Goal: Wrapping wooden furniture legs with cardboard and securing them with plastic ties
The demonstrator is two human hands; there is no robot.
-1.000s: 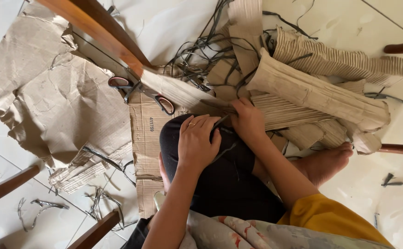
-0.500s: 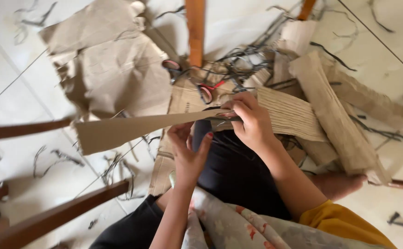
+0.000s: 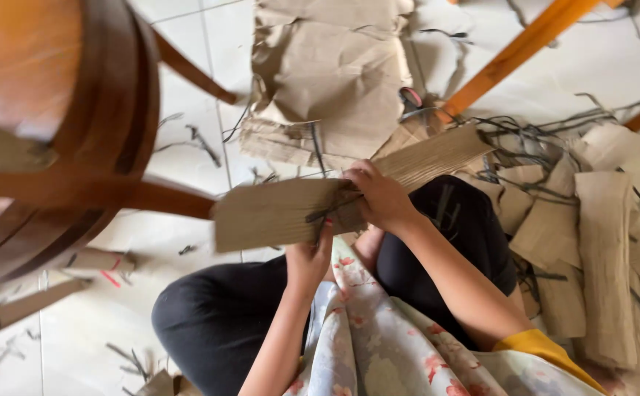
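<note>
While both hands, left hand [image 3: 309, 257] beneath and right hand [image 3: 382, 196] on top, stay clamped on the cardboard strip [image 3: 276, 213], it now stretches level above the lap, swung toward the wooden chair [image 3: 56, 132].

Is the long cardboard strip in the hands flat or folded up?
Flat, not folded. The cardboard strip stretches out straight, its ribbed face open, held by the left hand below and the right hand on top.

A: How many hands do you have on the work?
B: Two: left hand [image 3: 307, 260], right hand [image 3: 380, 196]. You hold one cardboard strip [image 3: 276, 213]; one scissors [image 3: 410, 97] lies beyond.
</note>
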